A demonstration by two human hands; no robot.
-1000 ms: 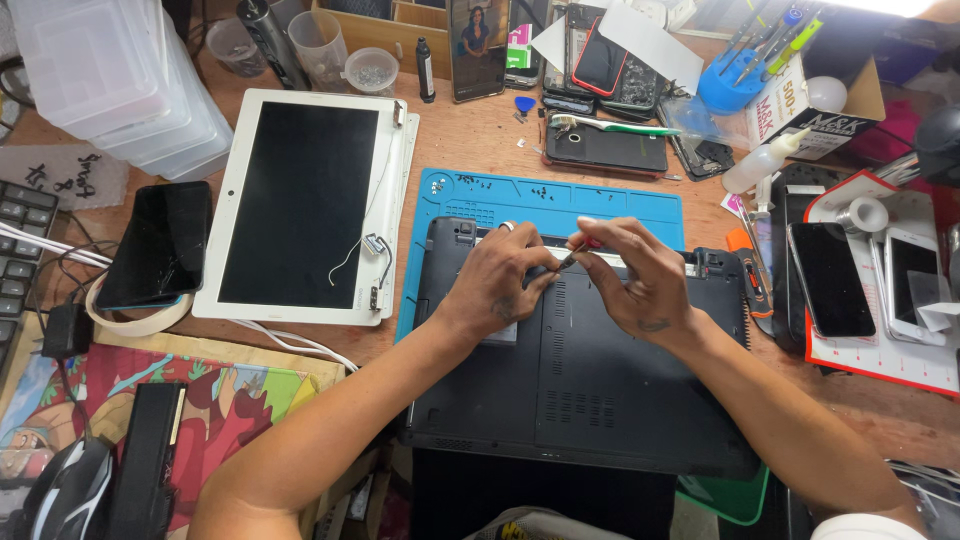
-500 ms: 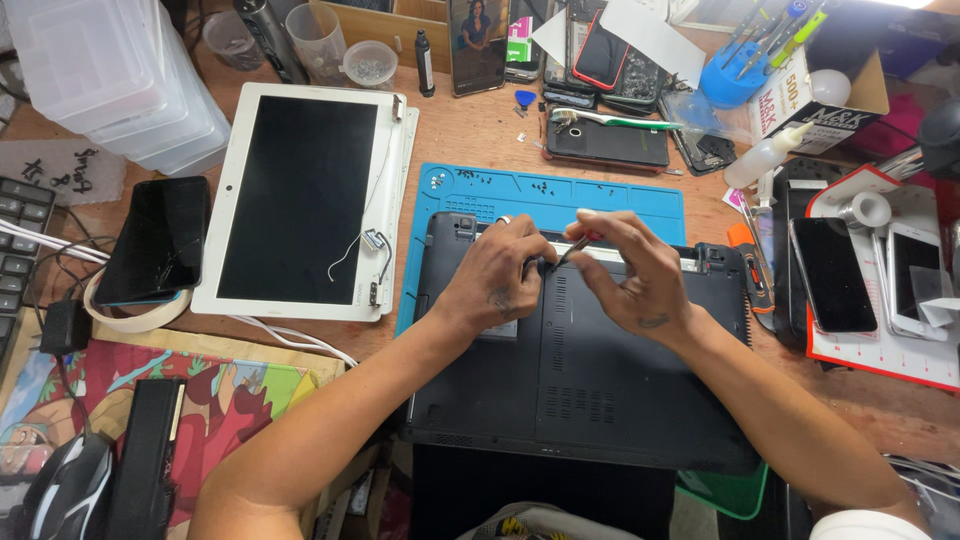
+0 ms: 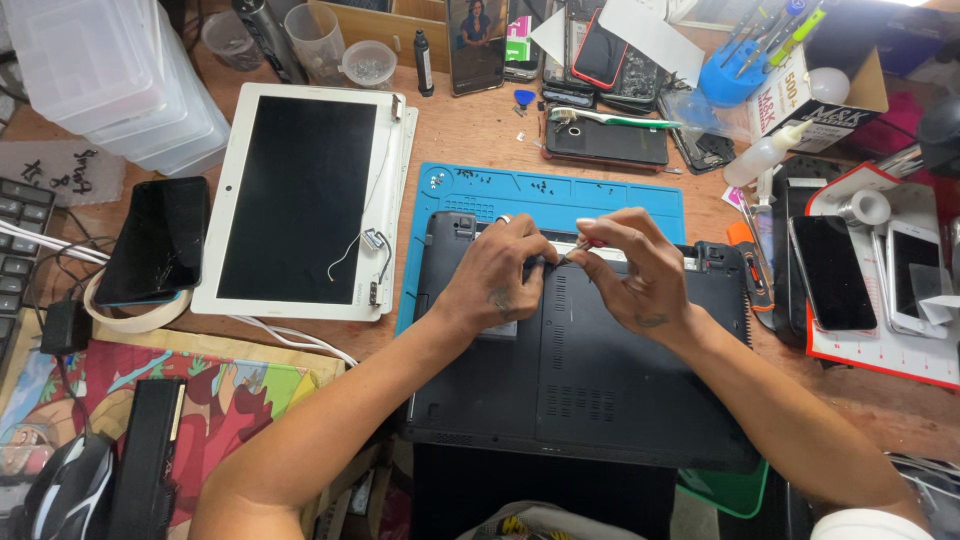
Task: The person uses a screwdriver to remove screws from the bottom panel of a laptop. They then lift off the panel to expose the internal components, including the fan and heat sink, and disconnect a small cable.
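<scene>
At the back edge of the upturned black laptop base [image 3: 580, 370], our 2 hands meet. Our right hand [image 3: 630, 275] pinches a thin red-handled screwdriver [image 3: 578, 247] between thumb and forefinger, its other fingers loosely curled; our left hand [image 3: 495, 280] presses bunched fingertips on the casing just beside the tip. We judge a screw near the hinge is being worked, calling for steady downward pressure. Beneath lies the blue mat [image 3: 560, 190].

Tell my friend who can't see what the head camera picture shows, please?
Two bare hands, left hand and right hand, meet at the back edge of an upturned black laptop base on a blue mat. A detached white-framed screen lies to its left on the cluttered wooden desk.
</scene>
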